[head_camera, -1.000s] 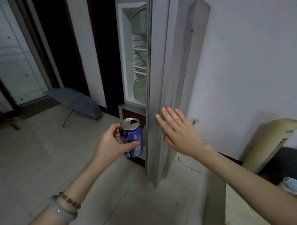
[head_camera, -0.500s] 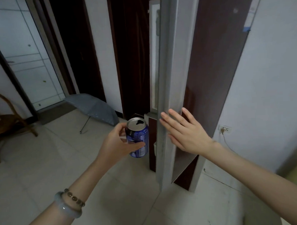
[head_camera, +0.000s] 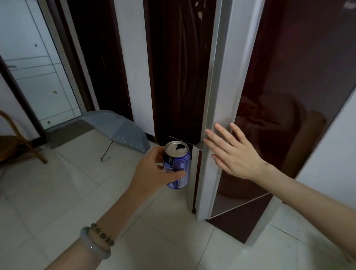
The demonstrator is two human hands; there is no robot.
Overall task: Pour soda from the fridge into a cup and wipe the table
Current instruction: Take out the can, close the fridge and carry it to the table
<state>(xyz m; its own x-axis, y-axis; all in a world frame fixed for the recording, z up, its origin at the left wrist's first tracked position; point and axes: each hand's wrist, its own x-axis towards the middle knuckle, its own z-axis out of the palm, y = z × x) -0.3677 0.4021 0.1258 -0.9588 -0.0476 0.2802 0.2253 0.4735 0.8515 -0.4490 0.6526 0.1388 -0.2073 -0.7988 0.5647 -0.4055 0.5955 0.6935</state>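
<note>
Though the soda can [head_camera: 177,167] is already in hand: pouring and wiping are both left; no cup or table in view
Left hand [head_camera: 152,172]: fingers and thumb curled round the upright can, beside the door edge
Right hand [head_camera: 232,153]: fingers spread flat against the fridge door [head_camera: 218,93], which is almost closed
Around: umbrella [head_camera: 120,130] on the floor, chair [head_camera: 12,144] at left, neither blocking
</note>
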